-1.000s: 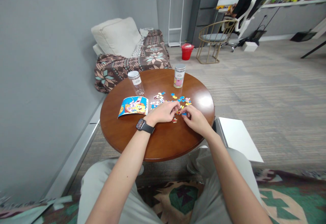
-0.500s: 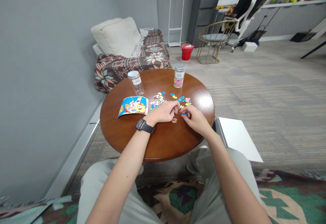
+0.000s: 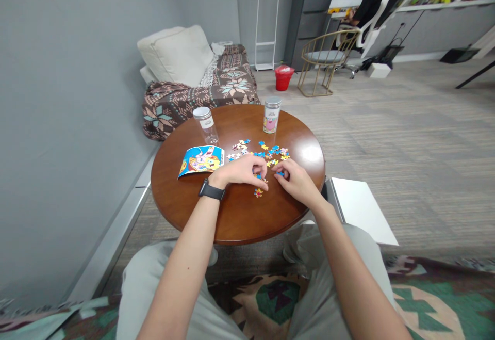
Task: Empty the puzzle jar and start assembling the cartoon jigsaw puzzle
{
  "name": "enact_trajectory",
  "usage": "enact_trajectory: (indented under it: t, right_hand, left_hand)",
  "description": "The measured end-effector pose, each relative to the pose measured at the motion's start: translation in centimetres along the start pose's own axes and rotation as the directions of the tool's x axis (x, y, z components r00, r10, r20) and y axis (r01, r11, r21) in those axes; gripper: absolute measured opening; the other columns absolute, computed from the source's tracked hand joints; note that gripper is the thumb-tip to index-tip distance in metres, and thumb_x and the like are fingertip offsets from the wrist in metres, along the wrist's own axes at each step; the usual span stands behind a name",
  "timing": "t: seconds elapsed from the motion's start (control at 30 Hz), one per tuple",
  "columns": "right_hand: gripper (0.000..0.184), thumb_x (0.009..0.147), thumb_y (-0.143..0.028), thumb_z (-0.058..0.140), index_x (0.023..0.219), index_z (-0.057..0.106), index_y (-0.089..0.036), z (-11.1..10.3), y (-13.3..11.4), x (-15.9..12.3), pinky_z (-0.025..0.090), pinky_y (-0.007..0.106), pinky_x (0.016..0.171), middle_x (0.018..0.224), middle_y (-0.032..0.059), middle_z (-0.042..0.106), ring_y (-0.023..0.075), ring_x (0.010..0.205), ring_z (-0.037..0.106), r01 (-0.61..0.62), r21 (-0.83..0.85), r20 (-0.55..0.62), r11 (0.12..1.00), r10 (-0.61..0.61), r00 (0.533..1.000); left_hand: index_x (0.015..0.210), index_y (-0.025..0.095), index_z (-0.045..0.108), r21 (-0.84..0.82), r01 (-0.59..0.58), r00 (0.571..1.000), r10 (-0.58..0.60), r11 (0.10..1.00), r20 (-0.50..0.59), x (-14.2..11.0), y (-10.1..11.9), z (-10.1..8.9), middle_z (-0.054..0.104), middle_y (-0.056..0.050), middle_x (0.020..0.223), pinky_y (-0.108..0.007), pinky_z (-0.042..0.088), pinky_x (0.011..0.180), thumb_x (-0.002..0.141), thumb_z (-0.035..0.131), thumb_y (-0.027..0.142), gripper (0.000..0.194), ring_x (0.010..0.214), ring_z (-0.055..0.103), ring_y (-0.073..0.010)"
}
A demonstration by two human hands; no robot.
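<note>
My left hand (image 3: pixel 247 170), with a dark watch on its wrist, arches over a few puzzle pieces (image 3: pixel 259 176). Its thumb and fingers are apart. Just below it on the table lies a single orange-and-red puzzle piece (image 3: pixel 258 193). My right hand (image 3: pixel 296 179) pinches a blue puzzle piece (image 3: pixel 280 173) low over the tabletop; the fingers cover part of it. Beyond both hands, several loose puzzle pieces (image 3: pixel 275 150) are scattered. To the left, a curled picture sheet (image 3: pixel 201 160) shows yellow and pink cartoon figures on blue.
On the round wooden table (image 3: pixel 247 226) stand a clear jar (image 3: pixel 206 126) at the back left and a printed jar (image 3: pixel 271 115) at the back. A white box-like object (image 3: pixel 361 208) is right of the table. Farther off, a person (image 3: pixel 373 2) sits near a red bin (image 3: pixel 283 78).
My left hand has shifted slightly left and its thumb and fingers have spread. An orange-and-red piece now lies nearer me, below that hand. My right hand has stayed almost still.
</note>
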State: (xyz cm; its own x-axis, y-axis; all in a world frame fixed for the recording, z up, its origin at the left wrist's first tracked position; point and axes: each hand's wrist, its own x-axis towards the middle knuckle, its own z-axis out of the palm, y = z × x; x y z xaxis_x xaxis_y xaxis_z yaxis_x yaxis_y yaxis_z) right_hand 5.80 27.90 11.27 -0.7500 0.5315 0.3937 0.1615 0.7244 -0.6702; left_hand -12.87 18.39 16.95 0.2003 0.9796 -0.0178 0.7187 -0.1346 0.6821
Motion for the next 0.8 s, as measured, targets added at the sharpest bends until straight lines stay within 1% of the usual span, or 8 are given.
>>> enact_trajectory:
  t: [0.07, 0.1, 0.17, 0.23, 0.33, 0.47, 0.57, 0.8]
  right_hand:
    - [0.013, 0.082, -0.015, 0.053, 0.091, 0.061, -0.02, 0.0, 0.0, 0.0, 0.048, 0.031, 0.071, 0.089, 0.0042, 0.059, 0.0151, 0.069, 0.054, -0.004, 0.0, 0.007, 1.0, 0.004, 1.0]
    - [0.014, 0.082, -0.015, 0.053, 0.091, 0.061, -0.02, 0.0, 0.0, 0.0, 0.048, 0.031, 0.071, 0.09, 0.0043, 0.059, 0.0152, 0.07, 0.055, -0.005, 0.001, 0.011, 1.0, 0.005, 1.0]
    - [0.013, 0.082, -0.015, 0.053, 0.091, 0.061, -0.02, 0.0, 0.0, 0.0, 0.048, 0.031, 0.071, 0.09, 0.0044, 0.059, 0.0155, 0.071, 0.055, -0.003, 0.003, 0.015, 1.0, 0.003, 1.0]
    - [0.013, 0.082, -0.015, 0.053, 0.091, 0.061, -0.02, 0.0, 0.0, 0.0, 0.048, 0.031, 0.07, 0.089, 0.0043, 0.059, 0.0157, 0.071, 0.055, -0.002, 0.002, 0.016, 1.0, 0.002, 1.0]
    - [0.014, 0.081, -0.014, 0.052, 0.091, 0.061, -0.02, 0.0, -0.1, 0.0, 0.048, 0.031, 0.07, 0.088, 0.004, 0.059, 0.0159, 0.071, 0.055, 0.002, -0.005, 0.016, 1.0, -0.002, 1.0]
    - [0.012, 0.082, -0.015, 0.053, 0.089, 0.06, -0.021, -0.1, -0.2, 0.1, 0.047, 0.031, 0.07, 0.087, 0.0035, 0.059, 0.0157, 0.07, 0.054, 0.01, -0.01, 0.011, 1.0, -0.01, 1.0]
    - [0.011, 0.082, -0.015, 0.053, 0.089, 0.06, -0.021, -0.1, -0.2, 0.1, 0.047, 0.03, 0.069, 0.086, 0.0032, 0.059, 0.0152, 0.067, 0.052, 0.009, -0.013, 0.016, 1.0, -0.009, 1.0]
    - [0.012, 0.082, -0.016, 0.053, 0.091, 0.06, -0.021, -0.1, -0.1, 0.0, 0.047, 0.031, 0.07, 0.089, 0.0039, 0.058, 0.0155, 0.068, 0.053, 0.017, -0.018, 0.019, 1.0, -0.017, 1.0]
  left_hand:
    - [0.077, 0.015, 0.068, -0.065, 0.008, 0.99, 0.001, 0.998, 0.138, -0.2, -0.2, -0.3, 0.044, 0.006, 0.062, -0.023, 0.031, 0.056, 0.064, 0.079, 0.038, 0.029, 0.056, 0.04, -0.0084]
    - [0.08, 0.015, 0.07, -0.082, 0.009, 0.984, 0.006, 0.997, 0.18, -0.3, -0.3, -0.4, 0.046, 0.006, 0.063, -0.023, 0.032, 0.057, 0.063, 0.08, 0.037, 0.03, 0.057, 0.041, -0.0084]
    - [0.081, 0.015, 0.071, -0.082, -0.002, 0.979, 0.018, 0.997, 0.202, -0.1, -0.5, -0.2, 0.051, 0.005, 0.065, -0.023, 0.034, 0.059, 0.064, 0.08, 0.035, 0.028, 0.059, 0.045, -0.0092]
    - [0.078, 0.015, 0.072, -0.048, -0.016, 0.988, 0.023, 0.999, 0.153, 0.2, -0.7, 0.2, 0.053, 0.004, 0.066, -0.023, 0.035, 0.06, 0.066, 0.079, 0.034, 0.023, 0.061, 0.048, -0.01]
    - [0.077, 0.016, 0.072, 0.027, 0.007, 1.0, -0.007, 1.0, 0.019, 0.7, -0.8, 0.6, 0.056, 0.002, 0.068, -0.023, 0.035, 0.062, 0.069, 0.076, 0.033, 0.019, 0.064, 0.049, -0.0112]
    - [0.08, 0.017, 0.073, 0.091, 0.063, 0.993, -0.053, 0.994, -0.109, 0.9, -0.7, 0.8, 0.059, 0.001, 0.069, -0.024, 0.037, 0.065, 0.074, 0.072, 0.036, 0.02, 0.068, 0.051, -0.0132]
    - [0.081, 0.017, 0.073, 0.121, 0.067, 0.992, -0.053, 0.99, -0.117, 0.8, -0.6, 0.8, 0.059, 0.001, 0.069, -0.024, 0.037, 0.066, 0.073, 0.073, 0.037, 0.021, 0.067, 0.051, -0.0132]
    - [0.083, 0.018, 0.074, 0.138, 0.064, 0.996, -0.056, 0.988, -0.065, 0.8, -0.4, 0.7, 0.056, 0.003, 0.068, -0.024, 0.033, 0.063, 0.069, 0.077, 0.036, 0.023, 0.065, 0.048, -0.0121]
